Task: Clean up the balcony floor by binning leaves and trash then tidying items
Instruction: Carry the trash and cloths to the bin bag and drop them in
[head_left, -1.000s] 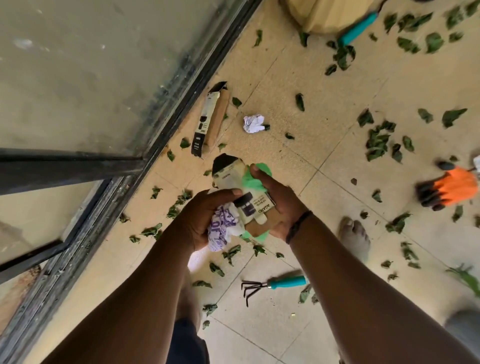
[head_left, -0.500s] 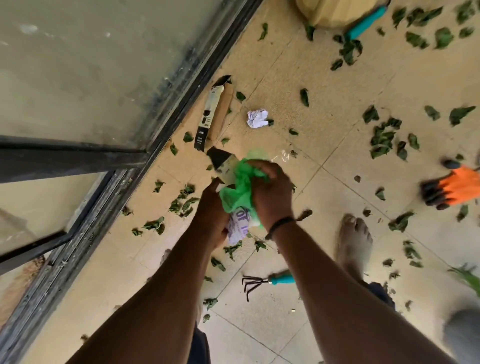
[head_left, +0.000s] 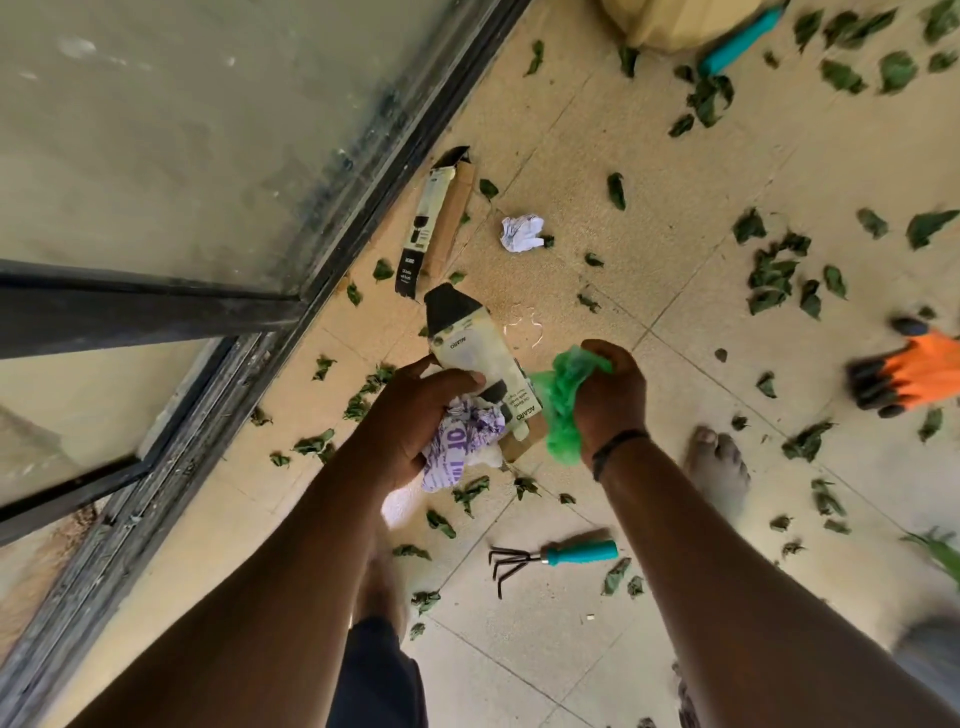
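Head view, frame centre: left hand (head_left: 415, 415) grasping cream-and-black cardboard box (head_left: 475, 358) plus crumpled purple-printed paper (head_left: 467, 441); right hand (head_left: 610, 395) clenching crumpled green plastic bag (head_left: 563, 410). Best: shake bag open, drop both in, then gather scattered green leaves (head_left: 774, 275).

I've got a cream carton (head_left: 475, 358) with a black top and a crumpled white-and-purple paper (head_left: 465, 441) held together in my left hand (head_left: 415, 421), and a scrunched green bag (head_left: 566, 400) gripped in my right hand (head_left: 610, 395). Another carton (head_left: 434, 223), a paper ball (head_left: 521, 234) and green leaves (head_left: 774, 275) lie on the tiled floor (head_left: 675, 171).
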